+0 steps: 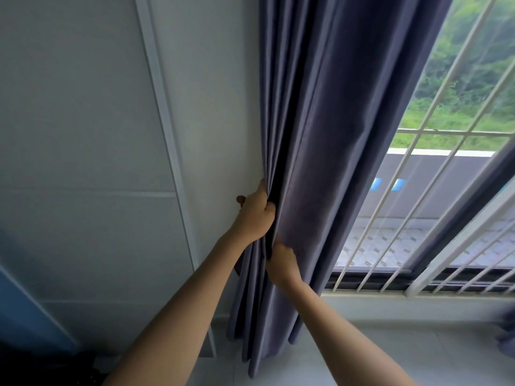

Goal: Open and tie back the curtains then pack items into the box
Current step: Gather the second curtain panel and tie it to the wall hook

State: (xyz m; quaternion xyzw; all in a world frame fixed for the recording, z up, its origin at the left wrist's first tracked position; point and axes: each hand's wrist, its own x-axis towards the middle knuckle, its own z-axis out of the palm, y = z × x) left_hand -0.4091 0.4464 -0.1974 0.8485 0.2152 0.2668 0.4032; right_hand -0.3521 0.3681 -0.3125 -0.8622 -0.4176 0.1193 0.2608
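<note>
A grey-purple curtain (328,140) hangs gathered in folds at the left side of the window, against the white wall. My left hand (255,215) grips the curtain's left folds, fingers curled into the fabric. Just below it, my right hand (281,260) reaches into the folds, its fingertips hidden in the cloth. A small brown hook (240,199) sticks out of the wall right behind my left hand. No tie-back and no box are in view.
The window (434,174) at right has white bars and a tiled ledge outside. A second curtain's edge (505,332) shows at the far right. A white wall trim strip (164,115) runs diagonally at left. Pale floor tiles lie below.
</note>
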